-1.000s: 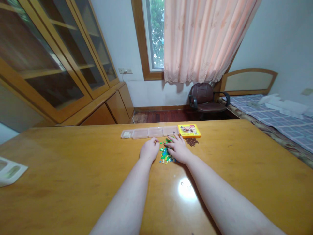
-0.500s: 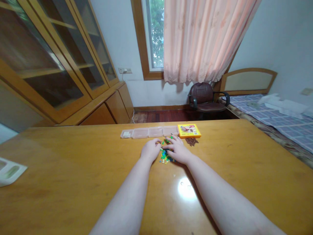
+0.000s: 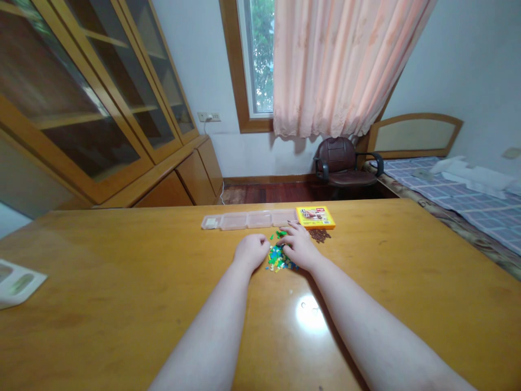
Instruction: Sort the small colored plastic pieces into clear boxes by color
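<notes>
A small heap of tiny building bricks (image 3: 277, 258) in green, blue, yellow and white lies on the wooden table (image 3: 122, 293). At its left edge, my left hand (image 3: 250, 253) is closed with the fingers curled in; whatever it may hold is hidden. Over the heap's right side reaches my right hand (image 3: 300, 247), its fingers apart and touching or just above the bricks. A few green bricks (image 3: 280, 234) sit apart, near my right fingertips. To the right of that hand is a pile of small brown bricks (image 3: 319, 235).
Behind the bricks stands a row of clear plastic trays (image 3: 246, 220), with something pale in the leftmost one. A yellow printed box (image 3: 315, 217) adjoins it on the right. A white plastic object (image 3: 24, 283) lies at the table's left. Beyond are a chair (image 3: 341, 163) and a bed (image 3: 456, 184).
My right hand has drawn slightly right, its thumb and fingers shifting so more of the heap shows. The fingers of my left hand have curled in further.
</notes>
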The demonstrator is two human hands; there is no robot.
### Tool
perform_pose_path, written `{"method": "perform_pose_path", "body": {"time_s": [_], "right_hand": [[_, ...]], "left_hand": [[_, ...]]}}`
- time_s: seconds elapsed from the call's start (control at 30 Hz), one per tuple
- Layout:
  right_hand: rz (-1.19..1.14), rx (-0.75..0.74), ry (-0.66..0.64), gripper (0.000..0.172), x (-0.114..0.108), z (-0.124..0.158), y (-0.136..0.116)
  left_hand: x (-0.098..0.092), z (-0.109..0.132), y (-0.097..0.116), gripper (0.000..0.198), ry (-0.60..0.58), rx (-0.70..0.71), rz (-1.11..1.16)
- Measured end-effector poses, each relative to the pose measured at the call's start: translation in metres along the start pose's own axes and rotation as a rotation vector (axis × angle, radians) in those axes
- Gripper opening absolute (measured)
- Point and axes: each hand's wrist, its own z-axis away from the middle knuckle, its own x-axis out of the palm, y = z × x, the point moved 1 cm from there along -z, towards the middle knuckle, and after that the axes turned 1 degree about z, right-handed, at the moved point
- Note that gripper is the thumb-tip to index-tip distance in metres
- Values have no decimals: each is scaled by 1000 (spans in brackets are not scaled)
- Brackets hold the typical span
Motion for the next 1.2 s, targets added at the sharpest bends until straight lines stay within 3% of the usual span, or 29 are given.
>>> {"method": "perform_pose_path", "body": {"time_s": [0.3,0.53,0.7,0.87,1.2], "right_hand": [[25,53,20,30,1,0,1],[29,56,-27,29,2,1,-1],[-10,5,-57,32,0,1,-4],[-18,-18,-128,34,0,2,-5],[-70,-89,-119,31,0,2,-5]], "left_hand": [[5,-5,-7,25,41,-84,41],[3,-4,-6,25,75,-41,79],[1,-1,-2,28,28,24,54],[-2,-1,0,28,6,3,75],[0,-1,2,31,-48,18,156]]}}
